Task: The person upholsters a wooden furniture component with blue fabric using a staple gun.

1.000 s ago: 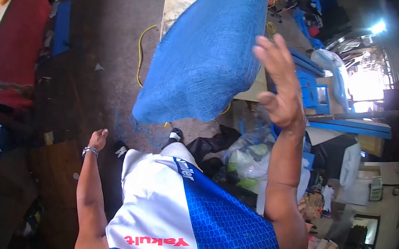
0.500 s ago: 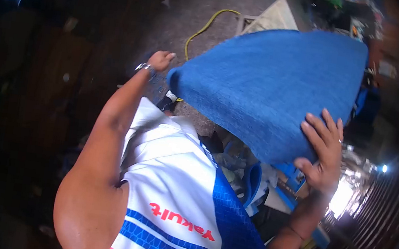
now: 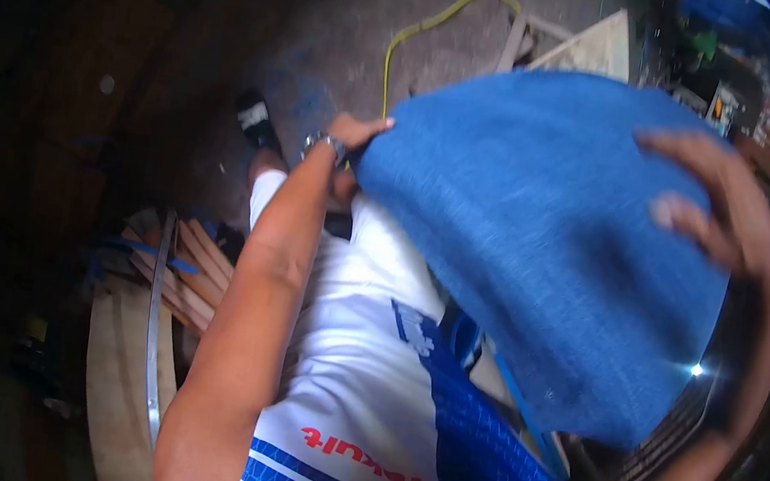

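Note:
A large blue fabric-covered cushion (image 3: pixel 526 201) lies tilted across my lap, its rounded edge toward my body. At its left corner, my left hand (image 3: pixel 360 132), with a metal watch at the wrist, is closed on the fabric; part of its fingers is hidden behind the edge. My right hand (image 3: pixel 716 201) is raised over the cushion's right side. Its fingers are apart and blurred by motion, with nothing in them, and a dark shadow falls on the fabric below.
A yellow hose or cord (image 3: pixel 433 21) curves over the floor beyond the cushion. Behind it stands a pale triangular board (image 3: pixel 595 49). Wooden strips (image 3: pixel 197 264) and a curved board with a metal strip (image 3: pixel 122 352) are at my left. Clutter fills the far right.
My left hand has come to the cushion's corner and closed on it. My right hand has lifted off the near right edge. The cushion has turned, its near right part swinging closer to me.

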Motion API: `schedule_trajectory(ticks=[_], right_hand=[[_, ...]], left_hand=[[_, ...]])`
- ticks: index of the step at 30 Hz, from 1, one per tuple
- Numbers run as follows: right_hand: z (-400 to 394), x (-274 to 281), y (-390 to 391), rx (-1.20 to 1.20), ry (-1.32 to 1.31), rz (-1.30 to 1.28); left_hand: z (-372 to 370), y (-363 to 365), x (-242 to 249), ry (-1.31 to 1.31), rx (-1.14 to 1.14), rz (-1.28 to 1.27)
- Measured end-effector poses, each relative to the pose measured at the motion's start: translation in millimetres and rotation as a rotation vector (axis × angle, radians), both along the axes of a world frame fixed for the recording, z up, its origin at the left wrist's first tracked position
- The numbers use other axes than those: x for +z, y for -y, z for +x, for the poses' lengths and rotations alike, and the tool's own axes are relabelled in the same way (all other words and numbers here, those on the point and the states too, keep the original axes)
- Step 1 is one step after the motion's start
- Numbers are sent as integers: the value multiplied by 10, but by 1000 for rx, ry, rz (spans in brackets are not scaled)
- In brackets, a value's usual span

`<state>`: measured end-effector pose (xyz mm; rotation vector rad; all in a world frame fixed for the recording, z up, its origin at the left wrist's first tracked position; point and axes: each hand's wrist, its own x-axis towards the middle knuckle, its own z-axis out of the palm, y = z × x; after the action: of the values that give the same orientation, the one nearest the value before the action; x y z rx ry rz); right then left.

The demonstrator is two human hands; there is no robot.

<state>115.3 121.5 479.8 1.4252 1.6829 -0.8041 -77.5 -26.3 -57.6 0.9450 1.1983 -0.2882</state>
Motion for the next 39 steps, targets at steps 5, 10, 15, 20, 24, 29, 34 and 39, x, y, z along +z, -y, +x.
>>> schedule_trajectory(ticks=[5, 10, 15, 20, 24, 29, 34, 39], right_hand=[[108, -2245, -372, 153, -61, -145], [199, -4222, -81, 170, -183, -348], [76, -4117, 316, 316, -309, -432], [7, -3584, 267, 297, -223, -583], [111, -3612, 335, 108, -337, -542], [229, -4553, 679, -15, -308, -411], [230, -4922, 895, -48, -257, -511], [285, -4975, 891, -167, -322, -504]], left_hand=[[30, 181, -328, 263, 101, -229], [-42, 107, 297, 80, 334, 483], [60, 415, 1440, 377, 364, 696], [-21, 415, 1668, 474, 440, 580], [-126, 261, 1476, 334, 501, 184], [-143, 385, 56, 381, 384, -125], [-69, 210, 3, 374, 229, -239], [64, 28, 94, 358, 326, -422]])
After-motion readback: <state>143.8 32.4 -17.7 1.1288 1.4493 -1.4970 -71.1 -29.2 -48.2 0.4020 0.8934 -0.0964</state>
